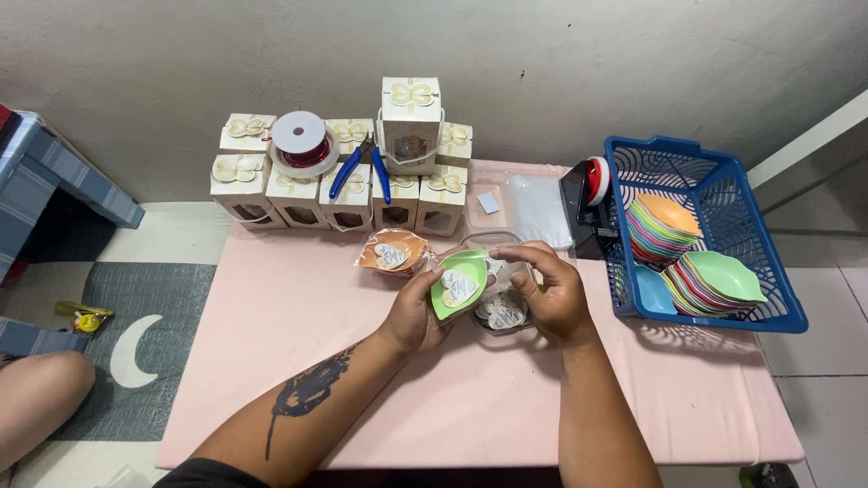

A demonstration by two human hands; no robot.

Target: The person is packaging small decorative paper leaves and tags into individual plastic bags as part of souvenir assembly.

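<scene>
My left hand (418, 312) holds a small green leaf-shaped dish (458, 282) with a white heart-shaped tag on it. My right hand (550, 291) grips a clear plastic wrapper (495, 253) at the dish's right edge. Just below the dish lies a clear container of heart tags (504, 314) on the pink table (298, 361). An orange wrapped dish (393, 252) with a heart tag rests to the left of my hands.
Several cream gift boxes (348, 194) stand stacked at the table's back, with a red ribbon spool (303, 145) and blue pliers (362, 167) on top. A blue basket (714, 235) of coloured dishes sits right, beside a tape dispenser (586, 208) and clear bags (535, 210).
</scene>
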